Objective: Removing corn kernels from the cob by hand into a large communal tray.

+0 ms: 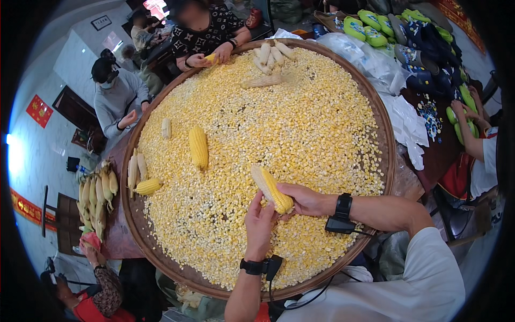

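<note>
Above a bed of loose corn kernels (241, 116), my two bare hands share one partly shelled ear of corn (275, 192). Pale bare cob shows along its upper left side, while yellow kernel rows cover the rest. My left hand (259, 223) grips its lower left, fingertips against the kernels. From the right, my right hand (307, 200) has its thumb on top and the other fingers partly hidden beneath. Further off, a full yellow ear (198, 147) lies on the kernels. A shorter yellow ear (148, 186) rests at the left beside several stripped cobs (132, 172).
A wooden rim (392, 137) bounds the large round tray. Stripped cobs (264, 54) are heaped at its far side. Another person's hands (209, 58) hold corn there. Husked ears (96, 193) lie left; green clogs (372, 32) and plastic bags (362, 56) sit right. Cables (305, 304) hang from my wrist bands.
</note>
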Motion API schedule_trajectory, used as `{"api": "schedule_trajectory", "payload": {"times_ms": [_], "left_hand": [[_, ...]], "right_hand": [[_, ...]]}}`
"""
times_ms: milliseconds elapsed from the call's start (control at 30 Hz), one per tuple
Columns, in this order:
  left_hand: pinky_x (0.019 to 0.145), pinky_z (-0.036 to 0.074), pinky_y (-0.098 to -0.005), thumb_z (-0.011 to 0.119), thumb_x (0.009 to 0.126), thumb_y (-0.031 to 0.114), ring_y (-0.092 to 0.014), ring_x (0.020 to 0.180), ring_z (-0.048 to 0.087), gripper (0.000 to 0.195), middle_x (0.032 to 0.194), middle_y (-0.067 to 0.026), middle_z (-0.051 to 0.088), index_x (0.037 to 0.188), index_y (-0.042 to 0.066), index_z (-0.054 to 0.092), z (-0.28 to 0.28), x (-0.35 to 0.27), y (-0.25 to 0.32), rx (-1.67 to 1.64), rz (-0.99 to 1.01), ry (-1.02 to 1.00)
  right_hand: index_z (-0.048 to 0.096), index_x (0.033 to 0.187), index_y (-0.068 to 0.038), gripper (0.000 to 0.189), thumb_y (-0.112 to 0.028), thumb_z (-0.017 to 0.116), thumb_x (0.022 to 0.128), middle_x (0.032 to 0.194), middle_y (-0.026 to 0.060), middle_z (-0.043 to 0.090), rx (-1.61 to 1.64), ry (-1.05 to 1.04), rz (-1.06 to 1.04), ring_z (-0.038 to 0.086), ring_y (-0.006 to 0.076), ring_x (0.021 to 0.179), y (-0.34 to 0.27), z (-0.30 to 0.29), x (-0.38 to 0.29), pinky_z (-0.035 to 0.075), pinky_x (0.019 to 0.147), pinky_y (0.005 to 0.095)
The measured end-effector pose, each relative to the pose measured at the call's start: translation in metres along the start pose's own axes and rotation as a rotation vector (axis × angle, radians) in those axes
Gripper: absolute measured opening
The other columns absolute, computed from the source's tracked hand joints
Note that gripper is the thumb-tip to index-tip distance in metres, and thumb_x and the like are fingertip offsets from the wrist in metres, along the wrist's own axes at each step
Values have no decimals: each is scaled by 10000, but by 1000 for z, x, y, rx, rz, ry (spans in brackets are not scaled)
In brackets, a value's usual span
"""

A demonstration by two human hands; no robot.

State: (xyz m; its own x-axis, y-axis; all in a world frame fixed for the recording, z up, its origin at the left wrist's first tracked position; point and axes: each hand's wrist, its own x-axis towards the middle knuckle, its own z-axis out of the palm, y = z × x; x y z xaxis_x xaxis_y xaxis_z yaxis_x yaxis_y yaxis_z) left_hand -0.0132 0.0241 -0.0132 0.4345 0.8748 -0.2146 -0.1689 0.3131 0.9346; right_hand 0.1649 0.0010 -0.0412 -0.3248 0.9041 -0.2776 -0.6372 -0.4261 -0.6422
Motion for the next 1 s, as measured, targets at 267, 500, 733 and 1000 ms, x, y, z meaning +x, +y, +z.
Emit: {"api": "schedule_trajectory", "payload": {"times_ms": [267, 500, 733, 1000], "left_hand": [[813, 536, -246, 571, 1039, 134, -113, 1019, 630, 530, 1263, -85, 620, 1510, -26, 389, 2, -1, -1, -36, -40, 38], [895, 538, -293, 582, 1034, 143, -150, 1091, 635, 585, 1312, -127, 606, 1531, -42, 335, 4, -3, -3, 130, 63, -9], [926, 531, -299, 563, 1035, 104, -168, 1137, 626, 579, 1364, -136, 575, 1539, -41, 317, 1, -2, 5, 85, 25, -68], [927, 531, -295, 522, 1054, 113, -154, 1158, 607, 533, 1363, -116, 572, 1542, -6, 342, -3, -1, -3, 93, 15, -31]], "right_hand": [[482, 1399, -83, 531, -493, 367, 1082, 1211, 81, 653, -10, -27, 31, 675, 177, 1048, -3, 1, -2, 624, 725, 329], [473, 1412, -111, 512, -489, 386, 1078, 1208, 61, 646, 12, -38, 16, 675, 172, 1031, -1, -1, -1, 624, 740, 322], [467, 1417, -115, 512, -489, 391, 1077, 1205, 60, 647, -5, -28, 8, 669, 166, 1037, -1, -2, 1, 623, 746, 325], [501, 1396, -105, 533, -505, 342, 1083, 1137, 85, 689, 23, -17, 31, 700, 195, 945, -1, -1, 0, 614, 773, 351]]}}
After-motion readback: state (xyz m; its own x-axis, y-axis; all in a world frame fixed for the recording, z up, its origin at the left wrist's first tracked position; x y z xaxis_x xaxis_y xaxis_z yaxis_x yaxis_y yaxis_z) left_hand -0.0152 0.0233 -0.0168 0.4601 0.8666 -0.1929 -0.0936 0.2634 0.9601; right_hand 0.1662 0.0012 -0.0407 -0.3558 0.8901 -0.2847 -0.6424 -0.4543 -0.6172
